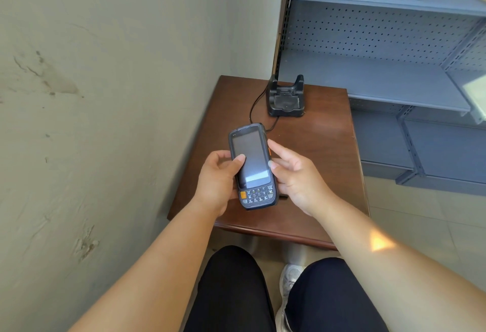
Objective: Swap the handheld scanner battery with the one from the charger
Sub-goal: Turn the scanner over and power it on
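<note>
Your left hand [219,179] grips the dark keypad scanner [252,166] screen-up at centre frame; your right hand [294,173] rests open beside it. Next, I think, turn it over to reach the battery.

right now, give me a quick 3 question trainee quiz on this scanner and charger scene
1. True or false: the scanner faces screen up.
2. Which hand wraps the scanner's body? A) left hand B) right hand C) neither
3. Where does the charger cradle stand?

Key: 1 true. 2 A; the right hand only has its fingers at the scanner's right edge. 3 At the far end of the brown table, beside the grey shelving, its cable trailing off its left side.
</note>
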`<action>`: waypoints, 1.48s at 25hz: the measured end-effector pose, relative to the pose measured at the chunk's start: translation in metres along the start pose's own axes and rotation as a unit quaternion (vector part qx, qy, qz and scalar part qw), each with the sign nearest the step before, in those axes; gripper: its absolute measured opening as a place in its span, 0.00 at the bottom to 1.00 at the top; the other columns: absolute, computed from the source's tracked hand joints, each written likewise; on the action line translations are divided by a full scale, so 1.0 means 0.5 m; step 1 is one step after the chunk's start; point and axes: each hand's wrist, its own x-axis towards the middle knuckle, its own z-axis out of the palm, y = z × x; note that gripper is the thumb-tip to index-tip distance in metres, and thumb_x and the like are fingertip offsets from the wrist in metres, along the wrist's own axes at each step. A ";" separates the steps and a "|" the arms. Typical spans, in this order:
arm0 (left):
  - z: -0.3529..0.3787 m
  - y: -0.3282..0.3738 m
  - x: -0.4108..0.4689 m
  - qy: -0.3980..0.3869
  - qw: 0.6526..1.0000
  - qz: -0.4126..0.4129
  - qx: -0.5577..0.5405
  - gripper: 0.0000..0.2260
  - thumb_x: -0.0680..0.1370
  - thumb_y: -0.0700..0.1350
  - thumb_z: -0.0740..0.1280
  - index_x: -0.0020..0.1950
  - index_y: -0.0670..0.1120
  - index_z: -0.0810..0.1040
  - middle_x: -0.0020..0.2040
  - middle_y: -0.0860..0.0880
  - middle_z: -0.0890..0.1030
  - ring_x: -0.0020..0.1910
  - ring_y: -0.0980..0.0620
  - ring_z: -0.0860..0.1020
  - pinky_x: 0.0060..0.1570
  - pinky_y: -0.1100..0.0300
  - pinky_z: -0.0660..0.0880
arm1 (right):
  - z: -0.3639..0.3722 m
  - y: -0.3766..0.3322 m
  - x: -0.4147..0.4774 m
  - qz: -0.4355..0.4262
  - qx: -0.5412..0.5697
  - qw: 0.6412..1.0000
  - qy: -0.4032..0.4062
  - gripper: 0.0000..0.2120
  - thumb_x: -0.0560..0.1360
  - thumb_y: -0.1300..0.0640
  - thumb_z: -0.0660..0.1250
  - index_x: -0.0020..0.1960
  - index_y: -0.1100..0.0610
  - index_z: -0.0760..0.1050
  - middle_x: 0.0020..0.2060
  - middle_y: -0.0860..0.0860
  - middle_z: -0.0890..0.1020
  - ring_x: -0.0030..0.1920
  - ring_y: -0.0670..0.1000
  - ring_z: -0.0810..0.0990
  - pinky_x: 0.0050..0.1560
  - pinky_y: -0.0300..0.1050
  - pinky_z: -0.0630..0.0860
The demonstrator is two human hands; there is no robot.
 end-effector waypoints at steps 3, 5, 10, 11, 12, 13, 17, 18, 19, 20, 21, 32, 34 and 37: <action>0.000 0.001 -0.002 0.017 0.998 0.058 0.029 0.12 0.77 0.42 0.68 0.58 0.52 0.72 0.47 0.47 0.84 0.44 0.50 0.83 0.42 0.53 0.80 | 0.004 0.006 0.003 0.005 0.001 1.000 0.022 0.22 0.79 0.66 0.57 0.72 0.53 0.64 0.58 0.53 0.79 0.61 0.55 0.78 0.60 0.52 0.77; -0.002 0.001 -0.002 0.017 0.996 0.082 0.043 0.15 0.77 0.41 0.67 0.62 0.54 0.73 0.48 0.48 0.84 0.48 0.51 0.83 0.48 0.54 0.80 | 0.004 0.011 0.005 0.018 0.013 0.999 0.036 0.22 0.79 0.66 0.57 0.72 0.54 0.64 0.60 0.55 0.78 0.62 0.57 0.78 0.56 0.50 0.79; -0.007 -0.002 0.005 -0.001 0.996 0.076 0.053 0.16 0.80 0.43 0.61 0.67 0.53 0.74 0.65 0.52 0.78 0.63 0.52 0.77 0.63 0.48 0.74 | 0.004 0.019 0.002 0.029 0.044 0.998 0.046 0.25 0.77 0.66 0.61 0.72 0.54 0.64 0.62 0.56 0.79 0.60 0.54 0.79 0.53 0.46 0.79; -0.008 -0.004 0.006 0.000 0.996 0.075 0.056 0.16 0.80 0.43 0.61 0.68 0.53 0.74 0.66 0.53 0.77 0.64 0.52 0.76 0.64 0.48 0.74 | 0.005 0.021 0.002 0.030 0.048 0.997 0.047 0.25 0.77 0.66 0.62 0.72 0.54 0.64 0.62 0.55 0.79 0.59 0.55 0.79 0.53 0.47 0.80; -0.009 -0.005 0.006 0.001 0.995 0.077 0.058 0.17 0.80 0.44 0.61 0.68 0.54 0.73 0.67 0.53 0.76 0.65 0.53 0.75 0.65 0.49 0.73 | 0.005 0.023 0.004 0.032 0.049 0.997 0.051 0.25 0.77 0.66 0.62 0.72 0.54 0.64 0.62 0.55 0.79 0.59 0.55 0.79 0.54 0.48 0.80; -0.010 -0.006 0.007 0.001 0.995 0.081 0.061 0.17 0.81 0.44 0.60 0.69 0.54 0.73 0.68 0.53 0.76 0.65 0.53 0.75 0.65 0.48 0.73 | 0.005 0.024 0.005 0.032 0.047 0.997 0.056 0.25 0.77 0.66 0.62 0.72 0.54 0.65 0.63 0.55 0.79 0.60 0.55 0.79 0.56 0.51 0.79; -0.008 -0.004 0.004 -0.009 0.993 0.095 0.073 0.17 0.81 0.43 0.60 0.70 0.53 0.71 0.69 0.54 0.74 0.67 0.54 0.73 0.66 0.49 0.71 | 0.001 0.028 0.008 0.027 0.015 0.997 0.076 0.23 0.77 0.65 0.62 0.70 0.53 0.67 0.60 0.55 0.81 0.59 0.55 0.80 0.61 0.59 0.75; -0.006 -0.004 0.002 -0.011 0.993 0.096 0.073 0.17 0.81 0.43 0.60 0.70 0.53 0.71 0.69 0.54 0.74 0.67 0.54 0.73 0.66 0.49 0.72 | 0.000 0.028 0.007 0.027 0.012 0.996 0.080 0.22 0.77 0.65 0.62 0.70 0.52 0.68 0.59 0.55 0.81 0.59 0.55 0.80 0.62 0.59 0.75; -0.005 -0.004 0.002 -0.012 0.993 0.097 0.072 0.17 0.81 0.42 0.59 0.70 0.53 0.71 0.69 0.54 0.74 0.66 0.54 0.74 0.66 0.48 0.72 | -0.002 0.028 0.008 0.028 0.010 0.996 0.084 0.22 0.77 0.65 0.62 0.69 0.52 0.68 0.59 0.55 0.81 0.58 0.55 0.80 0.62 0.60 0.75; -0.003 -0.005 0.002 -0.014 0.993 0.098 0.069 0.17 0.81 0.42 0.59 0.70 0.54 0.71 0.68 0.54 0.75 0.66 0.53 0.74 0.66 0.48 0.72 | -0.003 0.028 0.007 0.028 0.009 0.996 0.086 0.22 0.77 0.65 0.62 0.69 0.52 0.69 0.58 0.55 0.82 0.58 0.55 0.81 0.62 0.60 0.75; -0.003 -0.007 0.003 -0.014 0.993 0.099 0.068 0.18 0.81 0.42 0.59 0.70 0.53 0.71 0.68 0.53 0.75 0.66 0.53 0.74 0.66 0.48 0.72 | -0.004 0.029 0.007 0.028 0.009 0.996 0.086 0.22 0.77 0.65 0.62 0.69 0.53 0.69 0.58 0.55 0.82 0.58 0.55 0.81 0.62 0.60 0.75; -0.005 -0.009 0.007 -0.015 0.993 0.094 0.064 0.17 0.81 0.42 0.59 0.69 0.54 0.71 0.69 0.53 0.75 0.67 0.52 0.73 0.66 0.47 0.71 | -0.002 0.024 0.007 0.022 0.007 0.996 0.090 0.22 0.77 0.65 0.63 0.68 0.53 0.70 0.59 0.56 0.81 0.58 0.55 0.81 0.61 0.60 0.76; -0.006 -0.009 0.008 -0.016 0.994 0.093 0.063 0.17 0.81 0.43 0.60 0.69 0.54 0.72 0.69 0.54 0.75 0.67 0.52 0.73 0.66 0.46 0.71 | -0.002 0.024 0.007 0.022 0.006 0.996 0.091 0.22 0.77 0.65 0.63 0.68 0.52 0.70 0.59 0.55 0.81 0.58 0.55 0.80 0.61 0.60 0.76; -0.007 -0.012 0.010 -0.015 0.993 0.094 0.065 0.17 0.81 0.43 0.60 0.69 0.55 0.72 0.69 0.54 0.74 0.67 0.52 0.73 0.66 0.46 0.71 | -0.003 0.026 0.005 0.024 0.005 0.995 0.092 0.22 0.77 0.65 0.63 0.69 0.52 0.70 0.59 0.55 0.81 0.59 0.55 0.80 0.61 0.60 0.76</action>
